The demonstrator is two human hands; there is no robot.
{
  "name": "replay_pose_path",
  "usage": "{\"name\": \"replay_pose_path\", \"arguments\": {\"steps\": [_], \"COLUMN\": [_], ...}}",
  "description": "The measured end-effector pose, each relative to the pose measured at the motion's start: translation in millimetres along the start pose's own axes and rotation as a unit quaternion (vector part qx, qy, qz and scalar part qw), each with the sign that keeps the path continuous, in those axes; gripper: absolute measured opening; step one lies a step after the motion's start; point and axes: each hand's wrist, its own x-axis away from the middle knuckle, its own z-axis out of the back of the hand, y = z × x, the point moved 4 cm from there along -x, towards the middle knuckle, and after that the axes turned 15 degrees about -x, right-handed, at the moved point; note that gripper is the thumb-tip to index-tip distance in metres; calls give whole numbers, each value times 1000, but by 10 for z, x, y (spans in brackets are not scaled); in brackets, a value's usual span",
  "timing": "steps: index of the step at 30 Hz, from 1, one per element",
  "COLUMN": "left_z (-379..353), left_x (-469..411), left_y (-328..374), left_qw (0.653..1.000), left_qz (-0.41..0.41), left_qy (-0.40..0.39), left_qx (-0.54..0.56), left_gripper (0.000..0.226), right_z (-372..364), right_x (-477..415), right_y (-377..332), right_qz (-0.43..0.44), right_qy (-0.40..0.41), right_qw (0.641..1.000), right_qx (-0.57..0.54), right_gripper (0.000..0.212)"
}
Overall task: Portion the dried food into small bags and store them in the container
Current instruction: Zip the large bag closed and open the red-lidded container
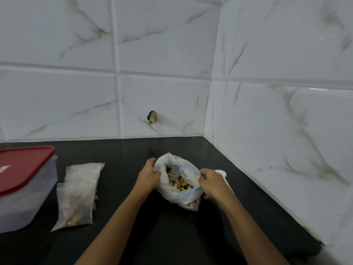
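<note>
While reaching in from the near edge with both forearms, holds a white plastic bag [179, 197] open on the counter [172, 236]. Grips its left rim with the left hand [150, 175], fingers [151, 162] curled over the plastic; pinches the right rim with the right hand [212, 181], fingers bent. Shows dried food [178, 181] inside. Leaves small bags [82, 180] and the red-lidded container [26, 197] lying well to the left.

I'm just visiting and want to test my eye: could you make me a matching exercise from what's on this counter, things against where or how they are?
1 container
2 small bags
3 big bag
4 white cup

a gripped at its mouth by left hand and right hand
b closed with a red lid
c partly hidden behind the right hand
d lying beside the container

Pairs: 1-b, 2-d, 3-a, 4-c
</note>
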Motion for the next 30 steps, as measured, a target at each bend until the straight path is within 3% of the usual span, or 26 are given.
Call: {"name": "replay_pose_path", "arguments": {"steps": [4,7,10,13,15,17,21,25,28,30], "left_z": [289,438,496,597,626,654,710,661,643,634], "left_x": [-20,-13,-49,-155,-206,-218,-220,-230,-220,-220], "left_y": [-173,-336,-394,-427,-459,-481,-457,-488,-513,-525], "left_qw": [998,993,982,980,977,973,975,971,969,976], "left_qz": [53,95,143,157,162,156,112,104,114,108], "left_qy": [-3,4,21,54,56,63,79,21,12,7], "left_qx": [33,73,121,107,130,156,173,214,219,188], "left_gripper": [80,73,61,56,63,62,29,39,43,41], "right_z": [-88,-268,-387,-381,-364,-368,-366,-281,-291,-290], "right_x": [-261,-436,-444,-450,-430,-415,-464,-440,-433,-435], "right_y": [-194,-219,-147,-159,-141,-89,-43,-146,-155,-130], "right_qz": [38,-4,-98,-121,-120,-120,-63,45,47,-6], "right_qy": [-8,-27,-79,-164,-199,-200,-118,-27,-23,-66], "right_qw": [992,963,876,813,816,842,901,962,955,916], "right_qx": [-116,-267,-466,-545,-529,-487,-413,-266,-293,-396], "right_gripper": [35,21,22,21,28,24,17,10,14,19]}}
